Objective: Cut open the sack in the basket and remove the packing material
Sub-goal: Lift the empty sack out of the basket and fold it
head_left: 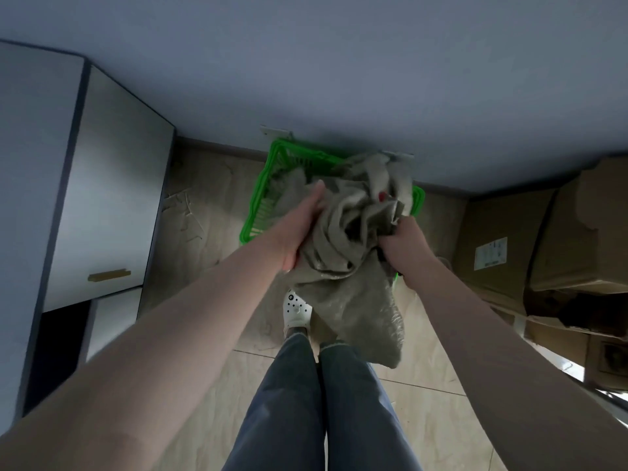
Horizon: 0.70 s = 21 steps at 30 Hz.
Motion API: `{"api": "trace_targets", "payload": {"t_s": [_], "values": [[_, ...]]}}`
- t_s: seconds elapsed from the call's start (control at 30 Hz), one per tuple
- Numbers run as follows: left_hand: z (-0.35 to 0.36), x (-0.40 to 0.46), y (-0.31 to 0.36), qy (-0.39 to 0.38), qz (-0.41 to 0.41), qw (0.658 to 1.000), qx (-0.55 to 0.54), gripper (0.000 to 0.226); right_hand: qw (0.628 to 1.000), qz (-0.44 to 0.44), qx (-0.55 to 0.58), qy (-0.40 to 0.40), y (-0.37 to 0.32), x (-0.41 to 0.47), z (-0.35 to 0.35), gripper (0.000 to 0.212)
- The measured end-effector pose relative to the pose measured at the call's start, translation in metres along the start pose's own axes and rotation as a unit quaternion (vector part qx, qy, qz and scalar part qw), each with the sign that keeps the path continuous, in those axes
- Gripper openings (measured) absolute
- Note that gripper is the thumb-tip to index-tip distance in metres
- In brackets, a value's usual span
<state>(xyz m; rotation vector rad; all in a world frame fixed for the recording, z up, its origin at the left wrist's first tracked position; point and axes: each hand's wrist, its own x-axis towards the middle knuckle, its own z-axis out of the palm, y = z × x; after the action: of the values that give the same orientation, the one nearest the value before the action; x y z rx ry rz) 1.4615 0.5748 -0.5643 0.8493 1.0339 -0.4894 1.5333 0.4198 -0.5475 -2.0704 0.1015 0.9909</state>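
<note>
Both hands hold the sack (343,232) up over the basket (263,205). The left hand (299,229) lies flat on its side; the right hand (399,244) grips a bunch. It looks like the pulling-out step. Next, lift it clear.

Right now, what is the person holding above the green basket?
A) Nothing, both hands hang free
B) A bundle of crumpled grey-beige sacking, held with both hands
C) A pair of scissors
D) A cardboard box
B: the left hand presses against the side of the crumpled sacking and the right hand grips it from the other side, over the green plastic basket on the floor.
</note>
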Motion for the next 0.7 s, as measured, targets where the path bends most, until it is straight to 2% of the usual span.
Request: {"api": "trace_targets", "payload": {"t_s": [0.03, 0.07, 0.13, 0.17, 0.2, 0.23, 0.3, 0.37, 0.4, 0.43, 0.5, 0.53, 0.6, 0.67, 0.7], "values": [[0.002, 0.002, 0.003, 0.016, 0.017, 0.999, -0.027, 0.062, 1.000, 0.012, 0.009, 0.016, 0.002, 0.003, -0.002, 0.020], [-0.002, 0.009, 0.005, 0.035, 0.029, 0.997, -0.057, 0.061, 0.997, 0.012, 0.076, 0.008, -0.001, 0.004, -0.006, 0.024], [-0.005, 0.007, 0.008, 0.033, -0.003, 0.998, -0.049, 0.046, 0.979, 0.029, 0.197, -0.034, -0.004, 0.003, -0.007, 0.028], [-0.001, 0.003, 0.006, 0.011, -0.031, 0.999, -0.002, 0.040, 0.978, 0.038, 0.204, -0.034, -0.002, 0.005, -0.005, 0.027], [0.005, 0.002, 0.003, -0.011, -0.042, 0.999, 0.031, 0.040, 0.986, 0.047, 0.161, -0.019, 0.001, 0.008, -0.003, 0.025], [0.009, 0.004, 0.002, 0.004, -0.034, 0.998, 0.046, 0.045, 0.992, 0.049, 0.113, -0.002, 0.005, 0.009, -0.003, 0.025], [0.005, 0.006, 0.004, 0.107, 0.025, 0.994, 0.006, 0.055, 0.990, 0.063, 0.127, 0.024, 0.004, 0.011, -0.006, 0.029], [-0.009, 0.009, 0.002, 0.239, 0.043, 0.970, 0.019, 0.056, 0.951, 0.086, 0.295, 0.010, -0.002, 0.010, -0.012, 0.029], [-0.015, 0.007, -0.003, 0.277, 0.004, 0.960, 0.039, 0.061, 0.920, 0.090, 0.381, 0.007, -0.004, 0.010, -0.014, 0.028], [-0.018, 0.004, -0.014, 0.282, -0.069, 0.956, 0.034, 0.071, 0.890, 0.096, 0.446, 0.006, -0.004, 0.012, -0.015, 0.027], [-0.017, -0.005, -0.037, 0.214, -0.195, 0.955, -0.059, 0.095, 0.865, 0.115, 0.488, 0.007, 0.004, 0.012, -0.013, 0.031], [-0.014, -0.008, -0.047, 0.148, -0.220, 0.957, -0.118, 0.100, 0.872, 0.135, 0.471, 0.019, 0.008, 0.011, -0.011, 0.033], [-0.006, -0.012, -0.056, 0.033, -0.180, 0.965, -0.190, 0.083, 0.918, 0.153, 0.362, 0.050, 0.020, 0.006, -0.006, 0.031], [0.002, -0.018, -0.052, 0.036, -0.093, 0.972, -0.214, 0.055, 0.981, 0.109, 0.130, 0.097, 0.034, 0.004, -0.008, 0.025], [0.005, -0.021, -0.048, 0.054, -0.053, 0.972, -0.222, 0.044, 0.990, 0.075, 0.013, 0.117, 0.039, 0.001, -0.010, 0.026]]}}
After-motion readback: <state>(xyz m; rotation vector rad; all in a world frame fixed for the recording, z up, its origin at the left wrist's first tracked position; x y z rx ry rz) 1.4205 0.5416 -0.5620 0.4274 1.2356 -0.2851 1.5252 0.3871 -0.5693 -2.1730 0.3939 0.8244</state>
